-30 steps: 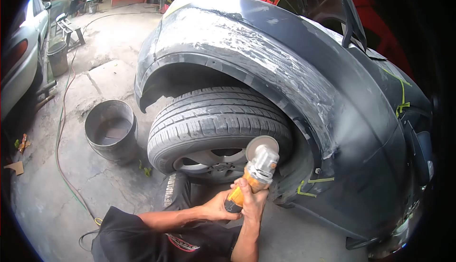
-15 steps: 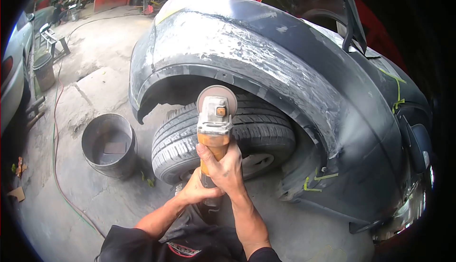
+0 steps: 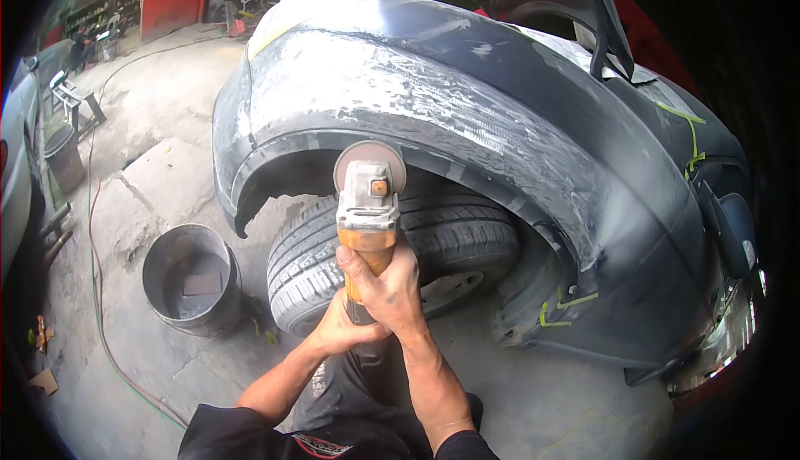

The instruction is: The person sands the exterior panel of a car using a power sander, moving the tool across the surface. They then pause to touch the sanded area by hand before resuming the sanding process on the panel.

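Observation:
An orange and grey angle grinder is held upright in front of me by both hands. My right hand wraps round its orange body, thumb along the near side. Lower down, my left hand closes round the dark rear of the handle. The round sanding disc at the top overlaps the lower edge of the wheel arch in this view. Behind it curves a dark car fender, with a whitish, scuffed patch of filler above the arch. Below the arch is the tyre.
A black bucket with a brown block inside stands on the concrete floor left of the tyre. A hose trails along the floor. Another car is at the left edge. Yellow-green tape marks the lower panel.
The view has shifted slightly. The grinder, still in both hands, sits a little higher and further left against the arch. Both grips look the same.

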The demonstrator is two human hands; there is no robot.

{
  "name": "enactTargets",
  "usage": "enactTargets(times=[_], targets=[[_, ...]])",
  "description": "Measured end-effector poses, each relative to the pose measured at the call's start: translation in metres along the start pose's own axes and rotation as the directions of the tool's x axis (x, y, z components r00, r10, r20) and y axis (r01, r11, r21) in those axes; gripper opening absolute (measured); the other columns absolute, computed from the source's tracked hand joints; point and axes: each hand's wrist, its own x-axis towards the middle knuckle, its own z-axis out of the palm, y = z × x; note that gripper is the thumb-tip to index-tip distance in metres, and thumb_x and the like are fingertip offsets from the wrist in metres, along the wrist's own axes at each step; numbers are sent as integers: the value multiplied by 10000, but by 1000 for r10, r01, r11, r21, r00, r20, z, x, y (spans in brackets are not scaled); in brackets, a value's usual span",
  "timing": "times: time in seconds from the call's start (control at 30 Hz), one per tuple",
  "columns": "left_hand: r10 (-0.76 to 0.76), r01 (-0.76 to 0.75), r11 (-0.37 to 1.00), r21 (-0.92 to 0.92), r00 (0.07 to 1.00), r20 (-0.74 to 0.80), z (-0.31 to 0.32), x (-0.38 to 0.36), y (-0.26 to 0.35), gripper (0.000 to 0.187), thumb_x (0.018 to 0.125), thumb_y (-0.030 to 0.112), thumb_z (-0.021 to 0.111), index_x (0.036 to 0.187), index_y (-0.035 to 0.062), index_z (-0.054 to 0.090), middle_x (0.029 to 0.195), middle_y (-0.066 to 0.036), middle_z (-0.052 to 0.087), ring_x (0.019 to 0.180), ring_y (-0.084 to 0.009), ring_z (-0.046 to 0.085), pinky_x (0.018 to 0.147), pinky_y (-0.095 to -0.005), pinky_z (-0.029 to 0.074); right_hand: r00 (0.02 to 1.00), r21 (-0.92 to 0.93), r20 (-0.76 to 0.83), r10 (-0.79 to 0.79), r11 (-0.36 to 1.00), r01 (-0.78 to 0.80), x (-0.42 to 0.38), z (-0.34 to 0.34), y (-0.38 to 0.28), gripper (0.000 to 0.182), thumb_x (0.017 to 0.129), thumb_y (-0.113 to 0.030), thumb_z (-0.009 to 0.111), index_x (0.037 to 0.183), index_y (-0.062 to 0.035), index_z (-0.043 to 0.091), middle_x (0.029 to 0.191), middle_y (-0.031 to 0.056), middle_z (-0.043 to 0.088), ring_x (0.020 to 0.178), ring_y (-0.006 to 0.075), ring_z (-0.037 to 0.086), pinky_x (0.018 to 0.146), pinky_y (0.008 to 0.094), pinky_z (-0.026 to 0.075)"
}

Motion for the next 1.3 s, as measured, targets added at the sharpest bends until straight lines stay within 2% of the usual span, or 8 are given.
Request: enactTargets(times=[0.17, 0.37, 0.47, 0.57, 0.7, 0.73, 1.07, 1.3], targets=[[-17, 17, 1000, -5, 1000, -12, -2, -3, 4, 435, 735, 76, 783, 1129, -5, 616, 991, -44, 678, 939, -133, 648, 847, -297, 518, 999, -76, -26, 36, 996, -38, -1, 6, 0, 526, 845, -371, 804, 1101, 52, 622, 971, 158, 684, 870, 241, 678, 782, 368, 531], [-35, 35, 999, -13, 999, 14, -9, -1, 7, 480, 743, 88, 781, 1175, -4, 592, 1018, -35, 664, 962, -123, 631, 853, -297, 513, 997, -38, -8, 79, 996, -80, 3, 8, -14, 548, 843, -384, 805, 1106, 58, 615, 966, 164, 685, 878, 247, 684, 778, 366, 535], [-30, 30, 999, -12, 1000, 11, -7, 0, 10, 470, 743, 89, 782, 1166, 0, 596, 1009, -33, 666, 955, -125, 634, 855, -297, 513, 999, -73, -33, 38, 997, -40, 3, 12, -3, 668, 816, -494, 797, 1067, 85, 575, 917, 232, 678, 834, 338, 712, 707, 416, 552], [-8, 7, 1000, 8, 1000, 16, -10, -1, 7, 467, 744, 90, 784, 1163, 3, 598, 1007, -32, 667, 955, -126, 636, 856, -296, 512, 999, 21, -41, 29, 999, -28, -1, 12, -3, 499, 853, -380, 797, 1064, 45, 642, 947, 151, 694, 856, 244, 689, 766, 360, 538], [-30, 30, 1000, 11, 999, 26, -11, -2, 12, 458, 748, 95, 787, 1158, 6, 602, 1005, -26, 667, 954, -120, 632, 856, -295, 511, 998, -41, -21, 62, 997, -63, 3, 11, -9, 507, 856, -377, 796, 1080, 50, 639, 948, 140, 694, 857, 227, 684, 764, 355, 534], [-27, 27, 1000, 2, 999, 31, -12, 0, 12, 454, 749, 96, 788, 1155, 7, 604, 1006, -24, 666, 955, -117, 631, 857, -294, 510, 998, -33, -55, 0, 999, -2, 3, 15, -4, 500, 859, -376, 795, 1081, 45, 641, 945, 139, 694, 848, 216, 680, 758, 352, 532], [-14, 11, 998, 63, 999, 41, -21, 0, 9, 483, 744, 88, 795, 1180, 6, 604, 1035, -29, 664, 982, -121, 627, 873, -293, 505, 998, -25, -53, -32, 999, 31, -1, 17, 4, 546, 850, -394, 801, 1117, 48, 625, 971, 141, 690, 871, 222, 680, 770, 349, 533], [-65, 59, 994, 92, 996, 64, -27, 1, 14, 564, 733, 89, 789, 1243, -5, 567, 1097, -51, 649, 1047, -146, 615, 932, -314, 488, 997, -13, -35, 70, 997, -71, 1, 15, -1, 551, 846, -396, 804, 1125, 41, 618, 993, 147, 683, 888, 242, 681, 790, 359, 534]])
